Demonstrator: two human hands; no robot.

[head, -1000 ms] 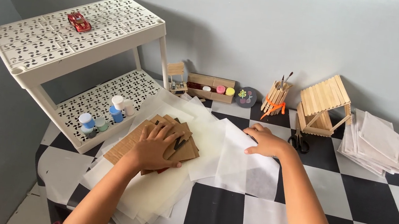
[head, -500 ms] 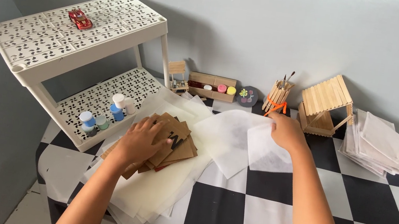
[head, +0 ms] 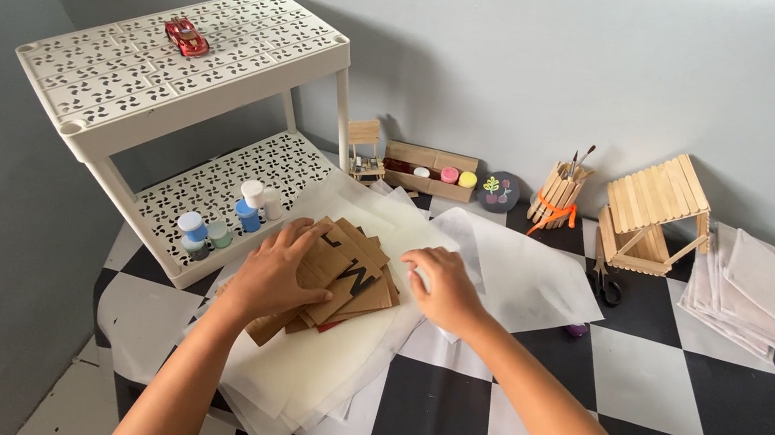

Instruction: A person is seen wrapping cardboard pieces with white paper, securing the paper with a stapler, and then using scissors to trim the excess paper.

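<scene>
Looking down from the head view: left hand (head: 273,277) lies flat on a fanned stack of brown cardboard tiles (head: 348,283), fingers spread and pressing on the left part of the stack, not curled around anything. Right hand (head: 441,291) rests at the stack's right edge, fingers loosely together and bent, tips touching the tiles; I can't tell if it actually pinches one. Tiles carry big black letters and sit on a messy pile of translucent white paper sheets (head: 304,378), which covers the checkered black-and-white table (head: 736,398). Just left of the hands, a white perforated two-tier shelf (head: 176,67): small red toy car (head: 188,36) on the top tier, small paint bottles (head: 220,219) on the lower one. Along the back wall: a wooden tray with paint pots (head: 434,172), a stick-built brush holder (head: 558,193), a stick-built little house (head: 656,213). Scissors (head: 604,278) lie near the house. Separate stack of white sheets (head: 751,294) sits far right, well apart from both hands.
</scene>
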